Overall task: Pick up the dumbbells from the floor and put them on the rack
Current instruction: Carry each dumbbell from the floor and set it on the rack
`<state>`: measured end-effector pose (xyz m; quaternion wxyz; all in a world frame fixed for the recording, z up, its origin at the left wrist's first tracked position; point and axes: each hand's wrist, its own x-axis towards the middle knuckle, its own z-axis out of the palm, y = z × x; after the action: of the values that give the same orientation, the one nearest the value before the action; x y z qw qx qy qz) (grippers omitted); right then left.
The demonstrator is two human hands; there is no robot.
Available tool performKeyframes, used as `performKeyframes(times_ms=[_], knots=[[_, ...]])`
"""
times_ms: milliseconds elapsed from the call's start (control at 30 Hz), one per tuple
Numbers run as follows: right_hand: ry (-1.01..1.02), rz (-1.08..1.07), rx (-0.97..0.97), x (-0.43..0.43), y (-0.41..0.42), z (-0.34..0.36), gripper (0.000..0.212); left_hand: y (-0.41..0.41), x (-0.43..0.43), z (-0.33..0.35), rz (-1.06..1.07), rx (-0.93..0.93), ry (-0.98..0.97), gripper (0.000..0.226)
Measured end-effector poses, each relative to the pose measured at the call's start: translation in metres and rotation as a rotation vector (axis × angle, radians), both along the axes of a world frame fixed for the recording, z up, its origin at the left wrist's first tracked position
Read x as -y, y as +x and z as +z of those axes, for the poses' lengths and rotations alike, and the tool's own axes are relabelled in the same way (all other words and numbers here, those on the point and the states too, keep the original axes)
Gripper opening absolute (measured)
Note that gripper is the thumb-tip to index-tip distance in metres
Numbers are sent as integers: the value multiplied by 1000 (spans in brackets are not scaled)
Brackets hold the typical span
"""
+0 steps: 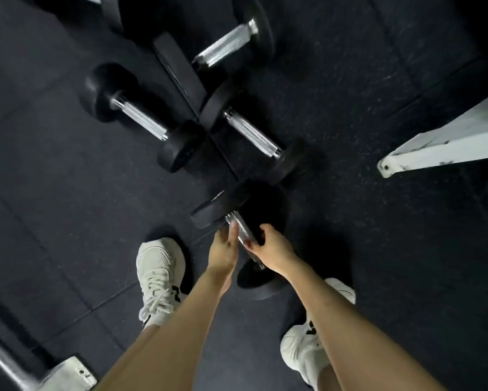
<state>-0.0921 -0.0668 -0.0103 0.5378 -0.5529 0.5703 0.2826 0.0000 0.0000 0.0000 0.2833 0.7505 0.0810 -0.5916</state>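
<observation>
Several black dumbbells with knurled steel handles lie on the dark rubber floor. The nearest dumbbell (241,230) lies just ahead of my feet, its far head toward the others. My right hand (272,246) grips its handle, thumb over the top and fingers curled underneath. My left hand (223,246) reaches in from the left, its fairly straight fingers touching the same handle. Beyond lie a second dumbbell (251,134), a third dumbbell (141,117) to the left, and a fourth dumbbell (226,46) at the top. The nearest dumbbell's near head is partly hidden by my right forearm.
A white metal frame foot (434,145) juts in from the right edge. Another white foot (68,373) with a steel rail sits at the bottom left corner. My white shoes, the left shoe (158,277) and the right shoe (302,351), stand either side of the nearest dumbbell.
</observation>
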Motion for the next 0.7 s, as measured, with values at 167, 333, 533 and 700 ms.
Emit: performKeyframes(times_ms=[167, 333, 533, 700], knots=[[246, 152, -21, -1, -3, -51, 59, -4, 8, -52, 244, -99, -30, 48], [308, 35, 45, -2, -8, -59, 26, -8, 12, -57, 418, -114, -97, 21], [285, 7, 11, -5, -8, -17, 17, -12, 11, -26, 342, -101, -114, 11], [296, -115, 34, -11, -23, 67, 24, -22, 5, 52, 319, -162, -128, 15]])
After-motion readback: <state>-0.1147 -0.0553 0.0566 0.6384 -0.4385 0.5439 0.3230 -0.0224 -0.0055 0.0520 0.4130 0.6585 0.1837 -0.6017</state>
